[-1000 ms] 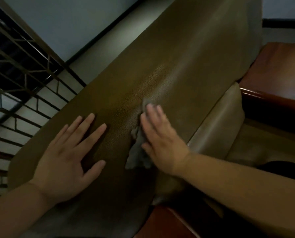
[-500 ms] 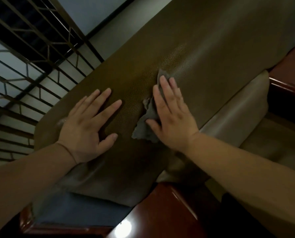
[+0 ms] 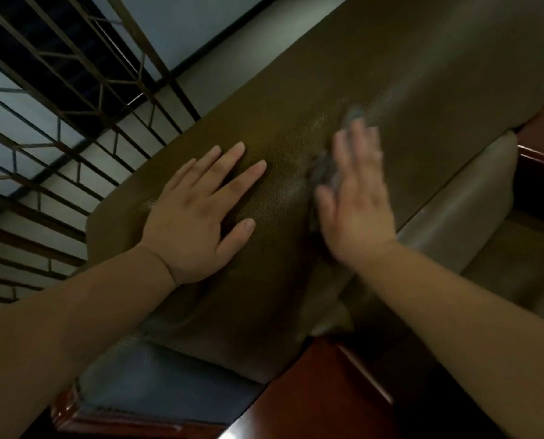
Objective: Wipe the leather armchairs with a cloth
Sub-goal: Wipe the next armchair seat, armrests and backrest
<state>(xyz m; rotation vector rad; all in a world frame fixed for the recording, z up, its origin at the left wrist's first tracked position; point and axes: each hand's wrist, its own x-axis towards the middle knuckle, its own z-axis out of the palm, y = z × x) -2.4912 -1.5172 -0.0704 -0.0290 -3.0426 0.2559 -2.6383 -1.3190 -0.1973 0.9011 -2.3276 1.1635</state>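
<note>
armchair (image 3: 343, 99): olive leather back fills centre, runs off at 1 o'clock | left hand (image 3: 201, 213): flat, fingers spread, resting on leather | right hand (image 3: 356, 204): blurred, fingers straight, pressing cloth | cloth (image 3: 322, 172): grey, under right hand, showing at its 10 o'clock, mostly hidden

No readable text, label, brand, number or sign anywhere; nothing legible on the armchair (image 3: 375, 90) leather or the cloth (image 3: 322, 172), though possibly lost to blur.
</note>
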